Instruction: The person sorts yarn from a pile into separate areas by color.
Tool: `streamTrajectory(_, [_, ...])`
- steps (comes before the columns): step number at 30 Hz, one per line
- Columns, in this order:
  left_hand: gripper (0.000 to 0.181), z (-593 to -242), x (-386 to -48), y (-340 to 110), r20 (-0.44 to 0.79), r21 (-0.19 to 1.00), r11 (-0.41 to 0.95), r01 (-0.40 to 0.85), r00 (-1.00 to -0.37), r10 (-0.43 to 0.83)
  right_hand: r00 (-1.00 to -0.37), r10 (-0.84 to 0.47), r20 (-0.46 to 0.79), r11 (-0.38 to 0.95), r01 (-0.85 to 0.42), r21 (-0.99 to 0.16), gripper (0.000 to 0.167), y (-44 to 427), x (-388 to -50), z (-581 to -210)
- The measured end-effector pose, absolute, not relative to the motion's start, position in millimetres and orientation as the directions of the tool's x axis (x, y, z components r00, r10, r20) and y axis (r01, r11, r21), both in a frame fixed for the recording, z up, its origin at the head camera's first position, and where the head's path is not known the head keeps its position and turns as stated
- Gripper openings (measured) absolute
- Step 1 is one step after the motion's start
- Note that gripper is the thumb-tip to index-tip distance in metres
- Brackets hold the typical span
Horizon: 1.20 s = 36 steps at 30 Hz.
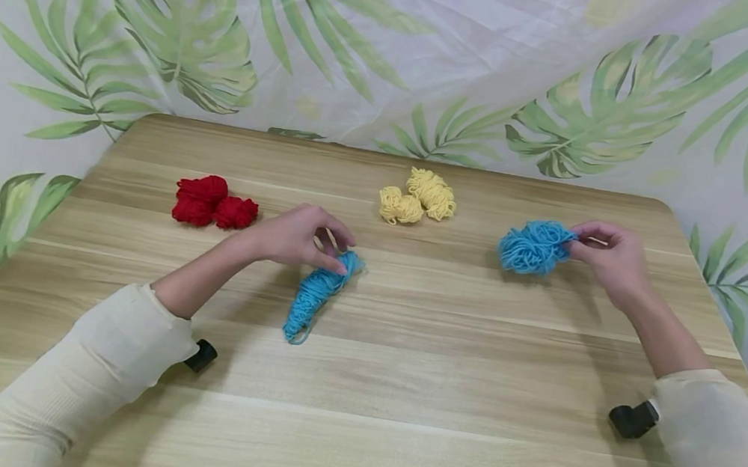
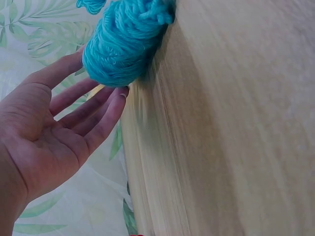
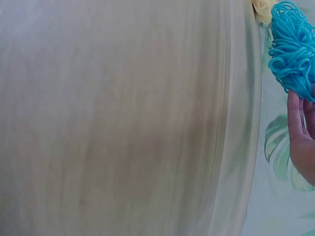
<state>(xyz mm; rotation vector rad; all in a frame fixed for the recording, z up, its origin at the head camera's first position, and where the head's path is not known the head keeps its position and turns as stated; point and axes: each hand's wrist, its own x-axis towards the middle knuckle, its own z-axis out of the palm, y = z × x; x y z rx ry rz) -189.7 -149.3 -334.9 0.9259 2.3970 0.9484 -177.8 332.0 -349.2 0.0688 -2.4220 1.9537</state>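
Near the middle of the wooden table, my left hand pinches the upper end of a long, tapered blue yarn bundle, which slants down toward the table. In the left wrist view, the thumb and fingers meet the end of this yarn bundle. Over on the right, my right hand pinches the right end of a looser, rounder blue yarn bundle. Its loops show in the right wrist view, where the hand is partly cut off by the frame edge.
Red yarn bundles lie at the back left of the wooden table. Two yellow yarn bundles sit together at the back middle. Behind the table hangs a leaf-patterned cloth. Small black devices are at both wrists.
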Motion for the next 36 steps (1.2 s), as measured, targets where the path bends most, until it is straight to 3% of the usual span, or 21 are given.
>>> streamTrajectory(10, [0.041,-336,-191,-150,-0.136,0.721,0.538,0.437,-0.672,0.728,-1.000,0.014,0.021,0.129,-0.019,-0.991,0.036,356,-179,-353])
streamTrajectory(20, [0.040,-336,-190,-150,-0.147,0.727,0.539,0.425,-0.671,0.727,-0.999,0.030,0.015,0.217,-0.008,-0.976,0.033,374,-175,-355])
streamTrajectory(31, [0.039,-336,-190,-149,-0.217,0.723,0.583,0.370,-0.680,0.700,-0.999,0.039,-0.023,0.156,0.029,-0.987,0.033,389,-173,-362])
streamTrajectory(36, [0.037,-336,-190,-148,-0.226,0.719,0.590,0.367,-0.679,0.698,-0.997,0.059,-0.039,0.229,0.051,-0.972,0.033,391,-172,-363])
